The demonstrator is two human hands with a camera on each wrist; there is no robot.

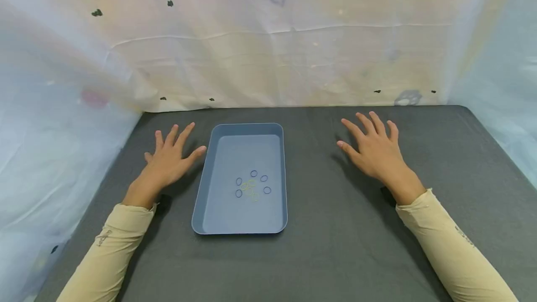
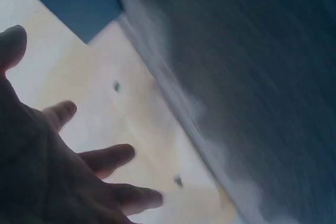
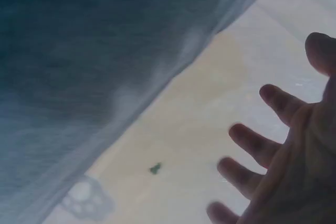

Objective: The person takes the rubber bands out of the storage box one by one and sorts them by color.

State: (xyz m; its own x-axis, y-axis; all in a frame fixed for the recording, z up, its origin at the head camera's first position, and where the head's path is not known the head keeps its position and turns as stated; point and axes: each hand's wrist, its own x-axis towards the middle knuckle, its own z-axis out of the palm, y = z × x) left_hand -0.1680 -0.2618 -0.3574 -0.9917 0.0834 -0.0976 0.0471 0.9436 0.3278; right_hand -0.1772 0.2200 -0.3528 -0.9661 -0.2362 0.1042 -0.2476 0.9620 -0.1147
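Note:
A shallow blue-grey tray (image 1: 240, 220) lies on the dark grey table, left of centre. Inside it, near the middle, are several thin dark blue rings (image 1: 267, 190) set loosely around a cluster of several pale yellow rings (image 1: 244, 186). My left hand (image 1: 168, 164) hovers just left of the tray with its fingers spread, the thumb tip close to the tray's side wall. Well to the right of the tray, my right hand (image 1: 376, 150) is held over the table, fingers spread and holding nothing. Both wrist views show the spread fingers of the left hand (image 2: 58, 171) and right hand (image 3: 289, 156).
The dark grey table (image 1: 327, 246) runs back to a pale patterned curtain (image 1: 293, 69) hanging along its far edge. Similar pale fabric (image 1: 46, 153) hangs at the left and right sides. Beige sleeves (image 1: 113, 241) cover both forearms.

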